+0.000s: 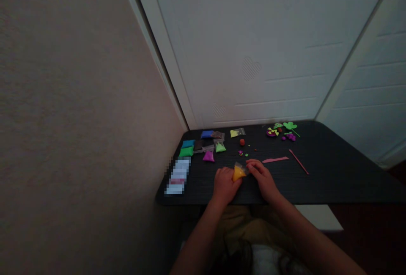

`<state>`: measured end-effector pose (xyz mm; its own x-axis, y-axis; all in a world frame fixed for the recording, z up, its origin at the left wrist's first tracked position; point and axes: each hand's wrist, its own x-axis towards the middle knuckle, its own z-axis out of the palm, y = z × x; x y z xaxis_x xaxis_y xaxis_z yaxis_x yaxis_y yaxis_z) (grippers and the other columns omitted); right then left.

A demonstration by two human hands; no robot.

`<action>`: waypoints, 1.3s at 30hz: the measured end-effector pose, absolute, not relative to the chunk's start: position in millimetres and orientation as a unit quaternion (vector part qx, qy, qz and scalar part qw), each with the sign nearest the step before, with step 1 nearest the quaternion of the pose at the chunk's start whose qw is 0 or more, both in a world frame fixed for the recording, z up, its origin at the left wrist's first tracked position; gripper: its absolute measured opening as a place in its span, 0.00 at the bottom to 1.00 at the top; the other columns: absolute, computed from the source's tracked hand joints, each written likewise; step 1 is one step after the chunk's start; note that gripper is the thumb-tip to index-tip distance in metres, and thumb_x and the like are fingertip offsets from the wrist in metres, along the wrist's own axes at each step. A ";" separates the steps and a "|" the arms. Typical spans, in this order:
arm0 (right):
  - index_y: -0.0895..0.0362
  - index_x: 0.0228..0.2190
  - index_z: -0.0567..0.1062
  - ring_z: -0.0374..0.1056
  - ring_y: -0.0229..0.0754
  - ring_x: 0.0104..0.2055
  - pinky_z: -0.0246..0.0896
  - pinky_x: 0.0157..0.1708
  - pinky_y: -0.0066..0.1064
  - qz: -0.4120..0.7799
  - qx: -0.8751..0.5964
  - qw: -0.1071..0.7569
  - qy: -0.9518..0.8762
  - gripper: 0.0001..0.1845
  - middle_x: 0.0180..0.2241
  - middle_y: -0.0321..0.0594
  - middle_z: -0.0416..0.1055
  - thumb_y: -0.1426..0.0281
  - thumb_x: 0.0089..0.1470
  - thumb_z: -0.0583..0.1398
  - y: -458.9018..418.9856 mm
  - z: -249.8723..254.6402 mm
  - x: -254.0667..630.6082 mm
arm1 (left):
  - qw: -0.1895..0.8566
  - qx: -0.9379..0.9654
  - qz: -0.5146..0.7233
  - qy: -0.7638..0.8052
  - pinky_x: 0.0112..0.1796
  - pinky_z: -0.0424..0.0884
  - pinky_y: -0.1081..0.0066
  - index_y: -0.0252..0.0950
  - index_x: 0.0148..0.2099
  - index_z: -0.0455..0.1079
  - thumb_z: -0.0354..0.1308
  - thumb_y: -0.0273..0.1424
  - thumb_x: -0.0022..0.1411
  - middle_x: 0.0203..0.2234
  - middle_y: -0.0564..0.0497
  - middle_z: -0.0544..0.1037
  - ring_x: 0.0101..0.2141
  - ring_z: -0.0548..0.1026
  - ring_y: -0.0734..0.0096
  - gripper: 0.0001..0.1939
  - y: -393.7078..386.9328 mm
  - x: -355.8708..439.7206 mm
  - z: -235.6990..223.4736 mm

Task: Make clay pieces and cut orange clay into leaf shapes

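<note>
My left hand [226,183] is closed around a small clear zip bag of orange-yellow modelling clay [238,173], low over the near part of the dark table. Its clear top points toward my right hand [262,178], whose bent fingertips pinch at the bag's edge. Just beyond my hands lie a tiny purple clay piece [240,152] and a small green sprig [246,155]. A red-orange clay ball [242,142] sits farther back. To the right of my right hand rests a pink plastic knife [275,159], with a thin pink modelling stick [298,162] slanting beside it.
Several clay bags lie at the left, among them green [186,152], magenta [208,156] and light green [220,146]. A pale-yellow bag [237,133] is at the back. Back right are a green clover shape [289,125] and purple balls [290,137]. A blurred phone-like rectangle [178,175] lies left.
</note>
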<state>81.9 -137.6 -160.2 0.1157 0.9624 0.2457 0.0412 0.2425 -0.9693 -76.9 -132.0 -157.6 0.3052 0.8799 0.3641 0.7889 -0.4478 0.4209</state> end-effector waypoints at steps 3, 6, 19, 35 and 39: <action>0.55 0.28 0.73 0.63 0.47 0.47 0.58 0.47 0.38 0.401 -0.474 0.579 -0.529 0.15 0.42 0.43 0.68 0.56 0.51 0.58 -136.9 -161.7 81.7 | 0.102 0.797 0.296 0.516 0.38 0.59 0.64 0.35 0.28 0.68 0.56 0.30 0.54 0.26 0.49 0.73 0.33 0.69 0.64 0.04 -132.0 -77.9 -158.1; 0.55 0.28 0.72 0.63 0.47 0.47 0.59 0.46 0.37 0.404 -0.477 0.575 -0.527 0.14 0.43 0.42 0.68 0.57 0.52 0.57 -136.0 -163.3 81.8 | 0.134 0.787 0.318 0.512 0.40 0.59 0.63 0.35 0.27 0.68 0.55 0.29 0.54 0.25 0.48 0.73 0.33 0.69 0.64 0.05 -132.2 -78.3 -158.4; 0.55 0.42 0.73 0.66 0.42 0.37 0.61 0.41 0.35 0.436 -0.460 0.497 -0.593 0.18 0.36 0.39 0.71 0.61 0.48 0.61 -140.9 -163.1 72.1 | 0.422 0.629 0.447 0.476 0.38 0.67 0.68 0.32 0.44 0.69 0.50 0.35 0.58 0.36 0.46 0.76 0.37 0.72 0.65 0.15 -125.3 -79.5 -162.0; 0.56 0.36 0.73 0.63 0.40 0.36 0.59 0.37 0.32 0.419 -0.447 0.454 -0.647 0.15 0.34 0.37 0.65 0.59 0.49 0.61 -137.1 -159.8 78.1 | 0.649 0.523 0.443 0.330 0.53 0.61 0.60 0.36 0.54 0.67 0.61 0.33 0.53 0.51 0.45 0.72 0.52 0.68 0.56 0.25 -131.6 -79.8 -150.0; 0.56 0.35 0.73 0.62 0.39 0.34 0.58 0.35 0.31 0.417 -0.454 0.444 -0.650 0.16 0.32 0.36 0.64 0.60 0.46 0.63 -136.9 -159.2 79.6 | 0.655 0.507 0.447 0.337 0.50 0.63 0.62 0.35 0.50 0.70 0.64 0.31 0.49 0.47 0.44 0.75 0.48 0.71 0.58 0.24 -129.0 -81.4 -153.4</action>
<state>79.6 -136.9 -159.2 -0.1935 0.9609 0.1978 0.2197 0.2390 -0.9458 -81.4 -129.0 -153.4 0.3733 0.9276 0.0119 -0.2438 0.0857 0.9660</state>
